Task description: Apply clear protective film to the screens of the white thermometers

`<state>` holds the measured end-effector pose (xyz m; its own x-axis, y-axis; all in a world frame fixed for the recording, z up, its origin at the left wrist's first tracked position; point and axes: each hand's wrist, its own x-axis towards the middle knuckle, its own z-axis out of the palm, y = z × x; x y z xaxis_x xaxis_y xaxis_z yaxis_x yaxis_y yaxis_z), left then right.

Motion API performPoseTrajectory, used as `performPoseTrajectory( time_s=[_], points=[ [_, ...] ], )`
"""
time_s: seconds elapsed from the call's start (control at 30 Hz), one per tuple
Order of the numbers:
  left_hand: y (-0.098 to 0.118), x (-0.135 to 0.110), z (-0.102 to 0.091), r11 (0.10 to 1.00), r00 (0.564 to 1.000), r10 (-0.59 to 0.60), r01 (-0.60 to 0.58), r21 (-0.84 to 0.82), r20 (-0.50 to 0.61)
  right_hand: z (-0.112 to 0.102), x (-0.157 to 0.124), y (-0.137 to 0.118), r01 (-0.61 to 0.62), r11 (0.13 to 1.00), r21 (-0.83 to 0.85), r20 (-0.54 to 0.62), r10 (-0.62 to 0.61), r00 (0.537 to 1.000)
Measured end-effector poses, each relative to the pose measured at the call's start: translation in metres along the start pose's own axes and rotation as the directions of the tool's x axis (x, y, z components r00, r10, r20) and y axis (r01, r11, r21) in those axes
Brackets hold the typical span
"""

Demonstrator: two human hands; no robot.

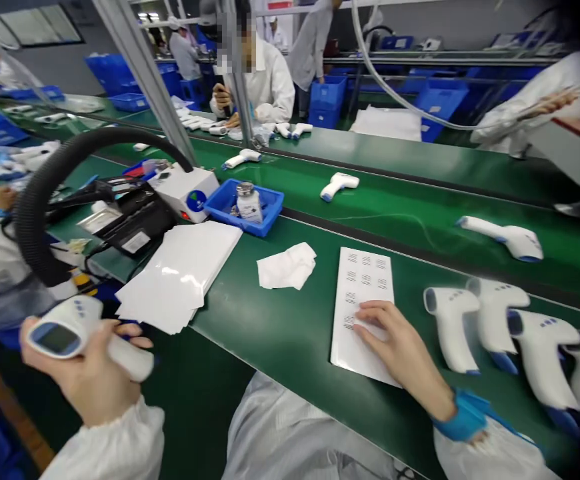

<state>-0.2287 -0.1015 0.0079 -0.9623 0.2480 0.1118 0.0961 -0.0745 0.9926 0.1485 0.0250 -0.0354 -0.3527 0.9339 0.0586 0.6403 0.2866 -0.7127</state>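
My left hand (93, 373) is wrapped round a white infrared thermometer (83, 327), its dark display turned up, off the table's front edge. On the right, a stack of white label sheets (337, 347) lies on the green table, with small printed labels in rows. My right hand (390, 333), a blue band at its wrist, rests over the top sheet. Its thumb and forefinger pinch at the edge of a small label (349, 323) in the left column; whether the label has lifted cannot be made out. Several white thermometers (540, 347) lie right of that hand.
A crumpled white cloth (287, 265) and a pile of white sheets (185, 267) lie to the left. Behind stands a blue tray (270, 217) with a bottle (248, 202). A black hose (30, 200) arches at left. Thermometers lie along the green conveyor (400, 220). Co-workers sit opposite and at left.
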Motion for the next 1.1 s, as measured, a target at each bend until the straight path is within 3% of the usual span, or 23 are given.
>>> performPoseTrajectory(
  time_s=[0.03,0.07,0.1,0.2,0.3,0.37,0.4,0.47,0.67,1.1],
  points=[
    [0.004,-0.022,0.014,0.999,0.993,0.010,-0.005,-0.045,0.121,0.005,0.001,0.001,0.009,0.999,-0.031,-0.023,-0.009,1.000],
    [0.007,-0.045,0.029,0.995,0.961,-0.047,0.068,-0.067,0.272,0.009,0.001,0.002,0.018,0.998,-0.052,-0.046,-0.020,0.999],
    [0.009,-0.066,0.045,0.980,0.900,-0.132,0.180,-0.080,0.416,0.012,0.002,0.003,0.026,0.998,-0.063,-0.068,-0.031,0.997],
    [0.007,-0.117,0.092,0.912,0.625,-0.310,0.409,0.037,0.717,0.018,0.002,0.006,0.037,0.999,-0.031,-0.098,-0.039,0.994],
    [-0.006,-0.145,0.130,0.876,0.342,-0.306,0.467,0.122,0.888,0.020,0.004,0.007,0.024,0.999,0.041,-0.115,-0.019,0.993],
    [-0.016,-0.155,0.149,0.876,0.233,-0.272,0.461,0.140,0.933,0.021,0.005,0.006,0.018,0.997,0.073,-0.130,-0.008,0.991],
    [-0.021,-0.158,0.155,0.883,0.205,-0.257,0.446,0.144,0.944,0.021,0.005,0.006,0.016,0.996,0.085,-0.136,-0.004,0.991],
    [-0.027,-0.164,0.164,0.902,0.178,-0.231,0.407,0.142,0.957,0.022,0.007,0.005,0.011,0.995,0.102,-0.139,0.003,0.990],
    [-0.030,-0.169,0.169,0.932,0.160,-0.202,0.333,0.140,0.966,0.021,0.015,0.001,-0.034,0.993,0.116,-0.129,0.049,0.990],
    [-0.027,-0.171,0.169,0.976,0.181,-0.137,0.193,0.101,0.974,0.019,0.019,-0.003,-0.054,0.997,0.046,-0.054,0.057,0.997]
  ],
)
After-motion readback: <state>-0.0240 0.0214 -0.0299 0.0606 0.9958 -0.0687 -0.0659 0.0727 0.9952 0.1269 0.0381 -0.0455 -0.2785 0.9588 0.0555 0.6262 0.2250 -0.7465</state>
